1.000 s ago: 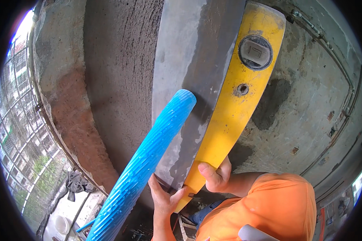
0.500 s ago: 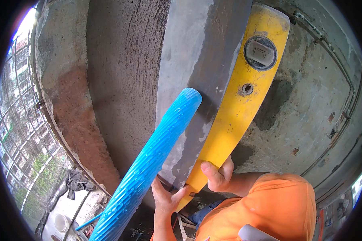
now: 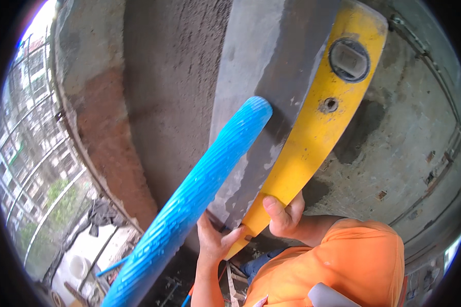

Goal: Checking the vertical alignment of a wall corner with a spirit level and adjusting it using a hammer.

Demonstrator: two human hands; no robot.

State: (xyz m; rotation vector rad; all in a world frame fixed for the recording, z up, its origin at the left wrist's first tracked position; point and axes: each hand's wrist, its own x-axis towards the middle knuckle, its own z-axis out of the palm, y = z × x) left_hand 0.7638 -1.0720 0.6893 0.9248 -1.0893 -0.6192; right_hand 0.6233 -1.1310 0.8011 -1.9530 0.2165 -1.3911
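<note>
Bright orange tee — short R sleeve, few creases — w/ dk blue trousers below

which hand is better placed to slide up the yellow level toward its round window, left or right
Right, probably: the right hand holds the yellow level farther up, nearer the round window. The left hand sits lower, the blue tube slanting past it in view.

The left hand holds the lower end of a yellow spirit level; the right hand grips its right edge slightly higher, thumb on the yellow face. Beyond both hands, a long grey panel runs along the level's left side. A blue ribbed tube slants past, left of the hands. Well left sits a white bucket.
</note>
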